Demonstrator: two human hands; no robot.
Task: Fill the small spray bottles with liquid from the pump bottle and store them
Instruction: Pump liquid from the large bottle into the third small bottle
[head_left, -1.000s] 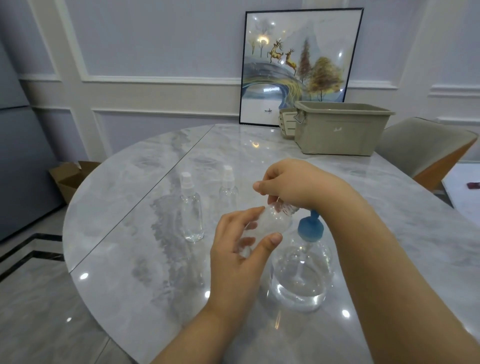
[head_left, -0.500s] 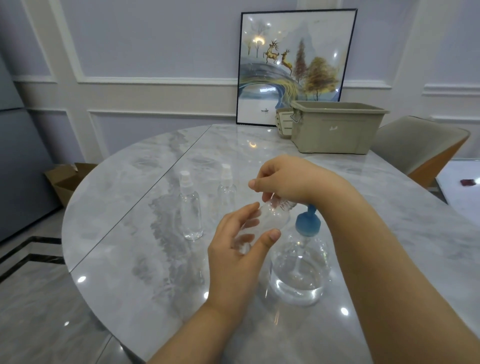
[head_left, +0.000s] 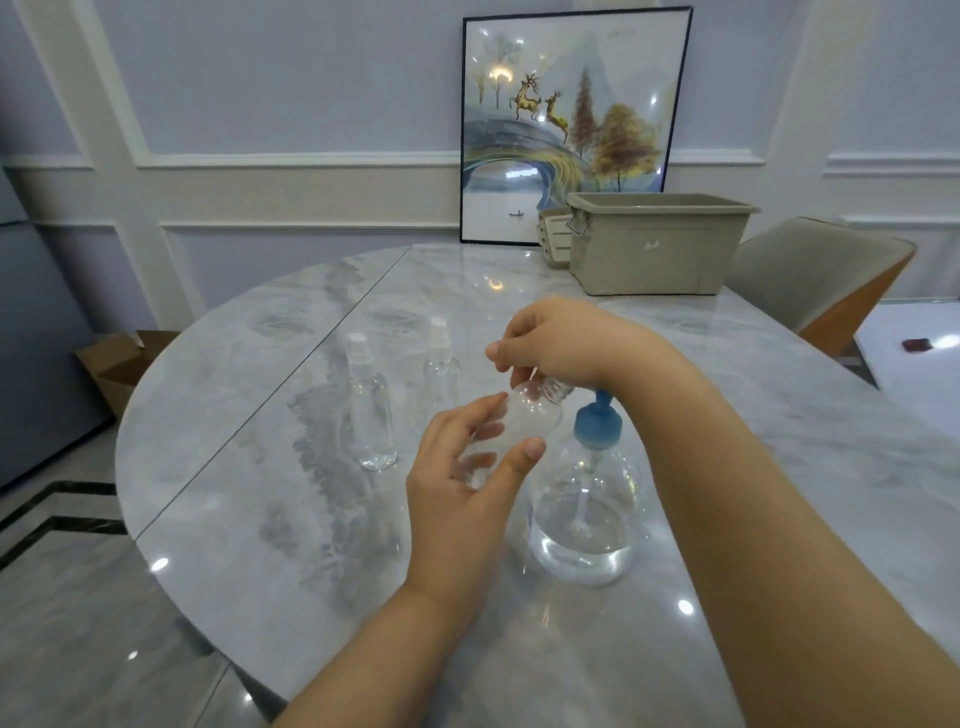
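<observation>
While the left hand (head_left: 457, 483) loosely cradles the tilted small spray bottle (head_left: 524, 421) and the right hand (head_left: 556, 340) pinches its neck, it could slip; it might knock the pump bottle (head_left: 587, 519) at lower centre.

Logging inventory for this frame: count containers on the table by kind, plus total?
Small spray bottles: 3, two capped and standing, one held in the left hand with the right hand at its neck
Pump bottle, blue head: 1
Beige storage bin: 1
Small beige basket beside the bin: 1
Total: 6
</observation>
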